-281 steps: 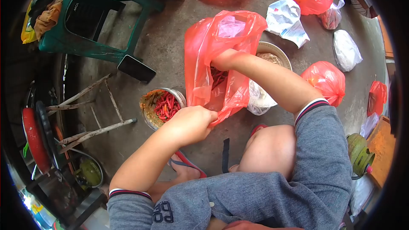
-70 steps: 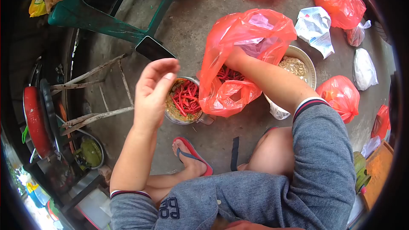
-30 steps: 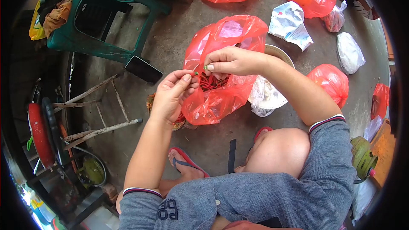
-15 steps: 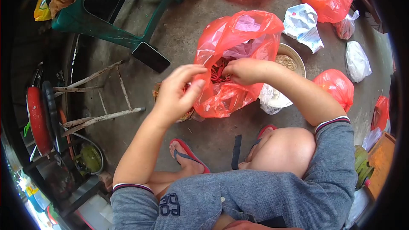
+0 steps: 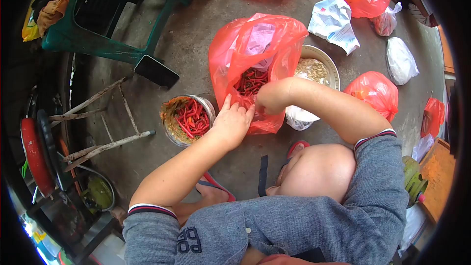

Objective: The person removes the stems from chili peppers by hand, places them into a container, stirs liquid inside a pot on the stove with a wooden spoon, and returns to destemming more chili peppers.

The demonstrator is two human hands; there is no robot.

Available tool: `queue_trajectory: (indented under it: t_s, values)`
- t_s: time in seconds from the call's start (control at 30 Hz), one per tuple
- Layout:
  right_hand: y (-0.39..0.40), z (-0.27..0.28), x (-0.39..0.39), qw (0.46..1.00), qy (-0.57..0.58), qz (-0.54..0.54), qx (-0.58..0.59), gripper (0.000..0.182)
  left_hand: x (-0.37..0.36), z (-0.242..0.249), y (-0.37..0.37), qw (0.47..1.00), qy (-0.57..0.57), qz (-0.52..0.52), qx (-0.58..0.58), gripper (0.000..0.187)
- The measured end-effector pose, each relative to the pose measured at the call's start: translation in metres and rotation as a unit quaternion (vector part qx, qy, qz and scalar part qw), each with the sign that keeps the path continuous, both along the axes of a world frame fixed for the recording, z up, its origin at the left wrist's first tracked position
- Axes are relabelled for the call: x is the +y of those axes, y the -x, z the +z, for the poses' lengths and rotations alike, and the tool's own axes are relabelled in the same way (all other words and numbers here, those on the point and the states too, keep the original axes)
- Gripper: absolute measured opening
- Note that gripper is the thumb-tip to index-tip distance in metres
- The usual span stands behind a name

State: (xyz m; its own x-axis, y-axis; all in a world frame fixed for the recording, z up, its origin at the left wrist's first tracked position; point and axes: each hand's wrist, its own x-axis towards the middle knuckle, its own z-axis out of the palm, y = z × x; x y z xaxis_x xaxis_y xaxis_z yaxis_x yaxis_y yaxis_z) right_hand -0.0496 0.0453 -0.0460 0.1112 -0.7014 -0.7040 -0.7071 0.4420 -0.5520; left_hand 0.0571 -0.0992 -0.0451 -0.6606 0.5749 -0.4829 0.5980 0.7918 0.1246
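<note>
An open red plastic bag point(image 5: 223, 54) holds a heap of red chillies point(image 5: 251, 81) with a pink bag inside it. My left hand point(image 5: 233, 121) is at the bag's near left edge, its fingers pressed together against the plastic. At the bag's near right side, my right hand point(image 5: 273, 96) is curled with its fingertips hidden, so what it grips cannot be made out. A round container point(image 5: 169, 120) with red chillies in it stands left of my left hand. Partly behind the bag and my right forearm is a round bowl point(image 5: 335, 71) of pale pieces.
A green plastic stool point(image 5: 113, 54) with a dark phone point(image 5: 156, 72) at its edge stands at upper left. Below it is a wooden-legged frame point(image 5: 115, 140). Red bags point(image 5: 374, 93), a white bag point(image 5: 401, 61) and crumpled paper point(image 5: 333, 22) lie on the right.
My left hand has moved right and down onto the bag's near edge, bringing the chilli container into view. My right hand has drawn back from the chillies toward the near side. The view has shifted slightly.
</note>
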Motion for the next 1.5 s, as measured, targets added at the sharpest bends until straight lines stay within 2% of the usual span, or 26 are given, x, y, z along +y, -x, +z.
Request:
queue_trajectory:
  t_s: [0.03, 0.1, 0.13, 0.2, 0.3, 0.4, 0.53, 0.6, 0.67, 0.73, 0.8, 0.83, 0.87, 0.9, 0.93, 1.03, 1.1, 1.13, 1.2, 1.23, 1.27, 1.3, 1.33, 1.37, 1.47, 1.5]
  values:
    - [0.008, -0.002, 0.001, 0.998, 0.047, -0.044, 0.019, 0.025, 0.004, 0.0, 0.004, 1.0, -0.001, -0.001, -0.002, 0.055]
    - [0.02, -0.004, -0.001, 0.984, 0.05, -0.149, 0.081, 0.021, 0.011, 0.006, 0.013, 0.992, 0.04, 0.002, -0.12, 0.039]
    - [0.028, -0.011, -0.004, 0.984, 0.048, -0.151, 0.08, 0.021, 0.011, 0.011, 0.014, 0.992, 0.039, 0.0, -0.121, 0.039]
    - [0.035, -0.035, -0.015, 0.982, 0.019, -0.078, 0.17, 0.022, 0.003, 0.024, 0.009, 0.995, -0.038, -0.001, -0.088, 0.022]
    - [0.032, -0.048, -0.02, 0.963, 0.088, -0.147, 0.207, 0.028, -0.002, 0.049, 0.009, 0.997, -0.029, -0.013, -0.071, 0.014]
    - [0.032, -0.054, -0.035, 0.975, 0.066, -0.157, 0.146, 0.031, -0.011, 0.062, 0.007, 0.999, -0.036, -0.009, -0.038, 0.012]
    - [0.023, -0.08, -0.05, 0.981, 0.047, -0.115, 0.149, 0.032, -0.02, 0.08, 0.01, 0.999, -0.029, 0.001, -0.019, 0.01]
    - [0.016, -0.113, -0.049, 0.959, 0.109, -0.078, 0.248, 0.03, -0.023, 0.082, 0.008, 0.999, -0.038, 0.009, -0.016, 0.01]
    - [0.012, -0.139, -0.048, 0.952, 0.117, -0.093, 0.267, 0.03, -0.025, 0.083, 0.007, 0.999, -0.048, 0.018, -0.012, 0.009]
    - [0.013, -0.136, -0.049, 0.944, 0.126, -0.11, 0.286, 0.03, -0.025, 0.083, 0.008, 0.998, -0.058, 0.019, -0.003, 0.009]
    - [0.019, -0.124, -0.045, 0.921, 0.077, -0.37, 0.097, 0.032, -0.024, 0.086, 0.007, 0.997, -0.066, 0.027, -0.009, 0.009]
    - [0.021, -0.103, -0.043, 0.921, 0.076, -0.369, 0.097, 0.032, -0.024, 0.087, 0.007, 0.997, -0.073, 0.034, -0.014, 0.009]
    - [0.021, -0.075, -0.04, 0.861, 0.091, -0.5, -0.004, 0.033, -0.024, 0.088, 0.007, 0.997, -0.073, 0.034, -0.013, 0.009]
    - [0.021, -0.057, -0.038, 0.774, 0.104, -0.615, -0.106, 0.033, -0.024, 0.088, 0.006, 0.996, -0.082, 0.032, -0.007, 0.009]
    - [0.023, -0.051, -0.037, 0.775, 0.102, -0.615, -0.107, 0.033, -0.024, 0.089, 0.005, 0.995, -0.091, 0.03, -0.003, 0.009]
    - [0.041, -0.038, -0.025, 0.904, 0.137, -0.403, 0.041, 0.032, -0.024, 0.097, 0.007, 0.995, -0.089, 0.032, -0.024, 0.009]
    - [0.051, -0.036, -0.018, 0.947, 0.156, -0.244, 0.14, 0.031, -0.022, 0.101, 0.009, 0.994, -0.089, 0.033, -0.046, 0.009]
    - [0.055, -0.038, -0.016, 0.946, 0.158, -0.245, 0.142, 0.031, -0.021, 0.103, 0.01, 0.993, -0.088, 0.037, -0.068, 0.011]
    - [0.059, -0.038, -0.012, 0.968, 0.105, -0.228, 0.027, 0.029, -0.019, 0.107, 0.011, 0.992, -0.083, 0.053, -0.084, 0.016]
    - [0.059, -0.036, -0.006, 0.967, 0.106, -0.231, 0.03, 0.029, -0.017, 0.108, 0.012, 0.989, -0.079, 0.07, -0.103, 0.022]
    - [0.059, -0.034, 0.002, 0.958, 0.117, -0.261, -0.032, 0.028, -0.016, 0.109, 0.013, 0.99, -0.078, 0.067, -0.101, 0.022]
    - [0.058, -0.027, 0.009, 0.944, 0.129, -0.29, -0.095, 0.029, -0.016, 0.11, 0.014, 0.978, -0.144, 0.117, -0.095, 0.029]
    - [0.058, -0.014, 0.014, 0.943, 0.131, -0.29, -0.092, 0.029, -0.017, 0.111, 0.017, 0.96, -0.209, 0.167, -0.088, 0.036]
    - [0.057, 0.001, 0.021, 0.926, 0.133, -0.32, -0.148, 0.028, -0.016, 0.113, 0.026, 0.938, -0.236, 0.213, -0.142, 0.043]
    - [0.051, 0.023, 0.036, 0.886, 0.147, -0.36, -0.253, 0.028, -0.013, 0.089, 0.029, 0.809, -0.353, 0.412, -0.225, 0.039]
    - [0.049, 0.027, 0.041, 0.862, 0.155, -0.373, -0.306, 0.029, -0.01, 0.079, 0.028, 0.812, -0.353, 0.409, -0.223, 0.039]
